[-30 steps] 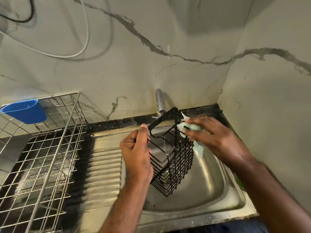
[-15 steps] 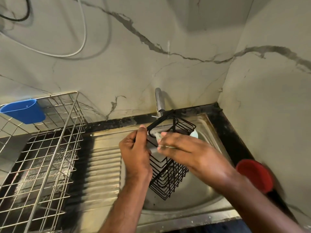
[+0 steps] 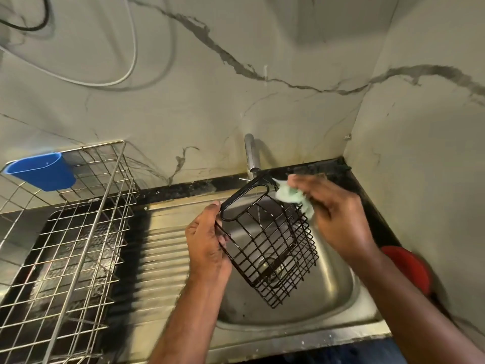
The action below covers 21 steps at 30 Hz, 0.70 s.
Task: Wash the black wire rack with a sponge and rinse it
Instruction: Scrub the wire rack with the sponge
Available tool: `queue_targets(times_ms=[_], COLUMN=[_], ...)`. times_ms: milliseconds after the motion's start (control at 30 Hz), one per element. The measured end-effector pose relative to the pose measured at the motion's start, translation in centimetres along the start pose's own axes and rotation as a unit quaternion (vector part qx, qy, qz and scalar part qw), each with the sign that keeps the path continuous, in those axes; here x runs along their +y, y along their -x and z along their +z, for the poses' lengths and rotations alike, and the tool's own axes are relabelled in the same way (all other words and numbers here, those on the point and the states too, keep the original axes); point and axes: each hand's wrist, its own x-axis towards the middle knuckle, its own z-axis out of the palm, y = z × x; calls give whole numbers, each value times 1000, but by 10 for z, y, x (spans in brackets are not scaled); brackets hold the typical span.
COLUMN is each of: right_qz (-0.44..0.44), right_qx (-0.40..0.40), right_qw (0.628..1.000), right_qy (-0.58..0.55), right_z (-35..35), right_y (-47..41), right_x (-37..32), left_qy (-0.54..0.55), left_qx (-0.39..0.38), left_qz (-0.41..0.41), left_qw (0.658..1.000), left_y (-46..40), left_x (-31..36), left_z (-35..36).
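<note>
Scrubbing step: your left hand grips black wire rack over sink; right hand clutches sponge at far rim. Next: scrub remaining wires, then rinse under tap.

A single head-worn wide-angle view looks forward and steeply down, close over the sink at lower centre, tiled corner walls filling the upper frame.

Two bare forearms, no sleeves; left hand, right hand ungloved, no rings.
</note>
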Motion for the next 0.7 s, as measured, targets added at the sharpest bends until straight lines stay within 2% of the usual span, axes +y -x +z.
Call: queue_targets(times_ms=[167,233,367,433,500,567,633,700], right_qz=[107,149,262,298,316,318,308,297], right_qx=[-51,-49,-85,-65,-38,-73,-129,-149], right_qw=[993,987,961,951,939,932,936,943], right_qy=[-7,-15,0,-51,-127,-155,-113,-35], right_z=[10,16,14,12,6,1,2,6], right_y=[15,28,35,32,28,25,24,21], right_x=[32,39,44,38,25,12,8,11], left_qy=[63,94,102,116,141,165,156,139], left_qx=[34,54,96,101,100,96,92,86], left_qz=[-69,-87,-103,-122,-144,-155,-159,-160], left_qw=[995,990,985,981,974,969,970,974], left_y=[-8,-12,-15,-15,-16,-18,-23,-29], left_x=[4,5,4,4,4,6,7,7], left_z=[2,0,-3,-5,-9,-11,-12,-13])
